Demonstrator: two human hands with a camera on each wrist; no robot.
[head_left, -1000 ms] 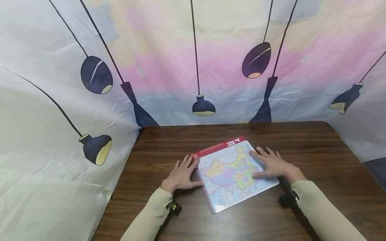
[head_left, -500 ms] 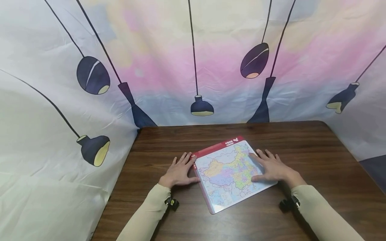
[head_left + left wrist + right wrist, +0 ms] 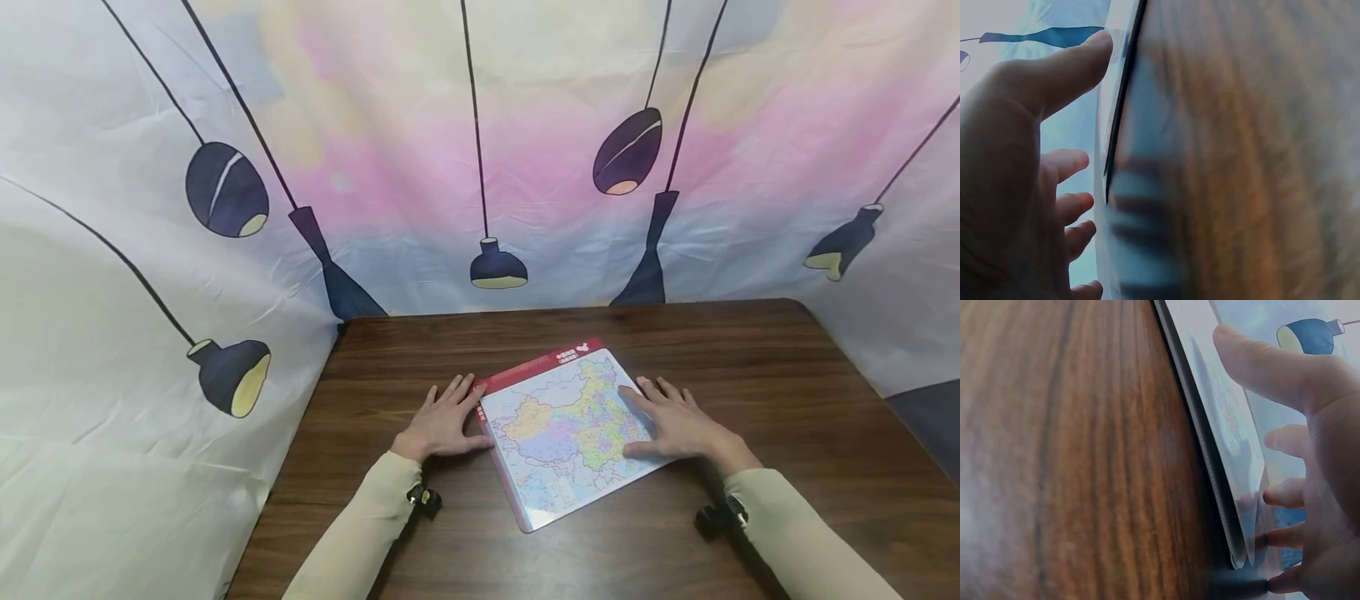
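On wooden table (image 3: 750, 350), left hand (image 3: 442, 421) flat beside map board (image 3: 562, 433), right hand (image 3: 675, 425) spread flat on it

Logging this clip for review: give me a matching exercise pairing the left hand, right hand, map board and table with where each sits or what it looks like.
1 left hand
2 right hand
3 map board
4 table

a dark wood grain
b flat on the map's right part
c red strip along its far edge
d on the table at the board's left edge

Pairs: 1-d, 2-b, 3-c, 4-a

Table (image 3: 750, 350) bare around map board (image 3: 570, 433) — backdrop cloth (image 3: 525, 167) walls three sides.
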